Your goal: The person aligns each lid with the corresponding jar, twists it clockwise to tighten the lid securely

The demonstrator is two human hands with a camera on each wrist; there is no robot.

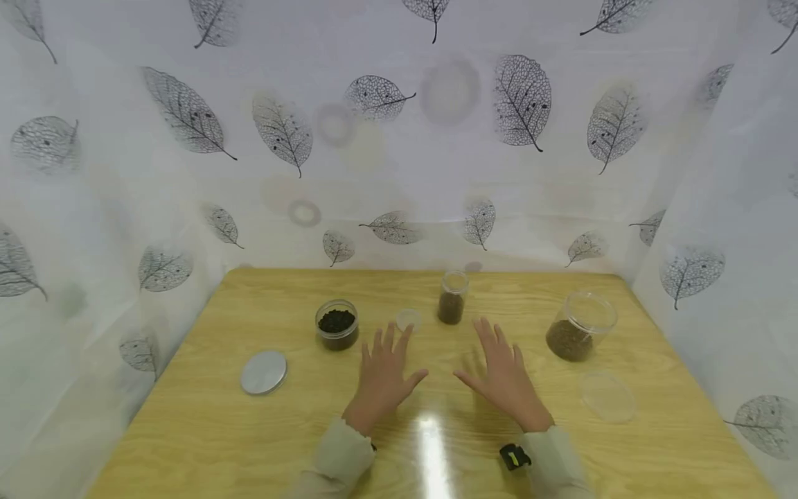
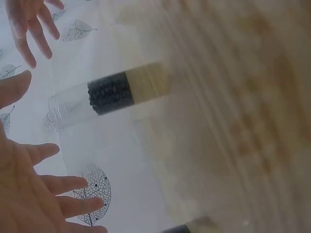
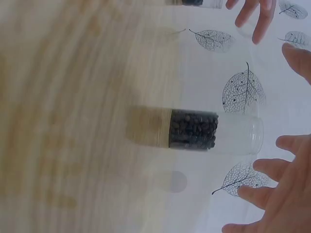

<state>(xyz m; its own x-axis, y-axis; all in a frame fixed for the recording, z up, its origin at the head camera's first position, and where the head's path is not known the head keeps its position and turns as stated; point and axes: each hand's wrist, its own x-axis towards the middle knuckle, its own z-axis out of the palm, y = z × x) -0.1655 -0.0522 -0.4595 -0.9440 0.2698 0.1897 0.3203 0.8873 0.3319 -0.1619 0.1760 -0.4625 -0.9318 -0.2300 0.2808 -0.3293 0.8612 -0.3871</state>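
While my left hand and right hand spread their fingers over the wooden table, both on my side of the tall jar, neither grips anything. That tall jar stands upright, partly filled with dark, bean-like pieces. My right fingertips sit near it, in front and to its right. My left fingertips point at the small clear lid lying just left of the tall jar; I cannot tell whether they touch it. Farther left of the tall jar stands a short jar of black material, and beyond that, closer to me, lies a silvery lid. Well to the tall jar's right are a wide jar of brown contents and a large clear lid.
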